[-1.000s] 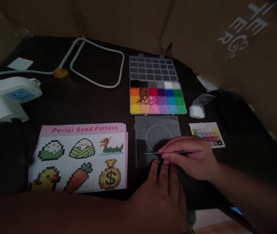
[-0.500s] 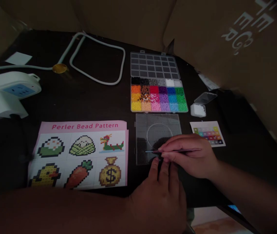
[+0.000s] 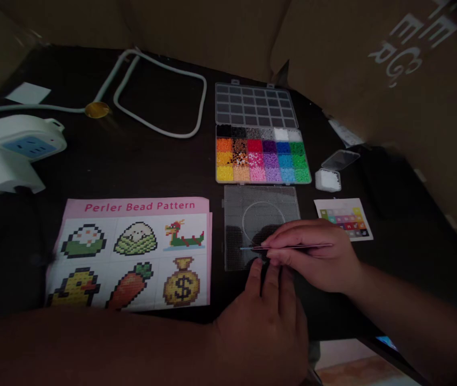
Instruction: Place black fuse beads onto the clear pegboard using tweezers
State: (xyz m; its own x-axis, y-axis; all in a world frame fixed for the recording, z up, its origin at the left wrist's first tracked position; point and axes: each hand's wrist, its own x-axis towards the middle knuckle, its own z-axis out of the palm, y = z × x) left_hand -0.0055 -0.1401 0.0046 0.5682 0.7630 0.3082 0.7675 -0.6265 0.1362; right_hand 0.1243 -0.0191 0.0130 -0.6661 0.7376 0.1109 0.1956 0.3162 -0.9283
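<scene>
A clear square pegboard [image 3: 236, 214] with a pale ring on it lies in front of me. My right hand [image 3: 312, 252] pinches a thin pair of pink tweezers [image 3: 300, 246], held nearly level over the board. Their tips point left at a short row of small light blue beads [image 3: 245, 249]. With its fingers stretched out and slightly apart, my left hand [image 3: 266, 316] rests on the board's near edge, just below the right hand. The fingers cover part of the board.
Behind the board stands an open compartment box [image 3: 263, 155] of coloured beads. At left lies a pattern sheet [image 3: 132, 212]; at right are a colour card [image 3: 341, 206] and a small open box [image 3: 328, 180]. A power strip [image 3: 15, 142] and a white cable [image 3: 159, 128] lie farther left.
The view has shifted very slightly. Both hands and the tweezers stay in nearly the same place over the board.
</scene>
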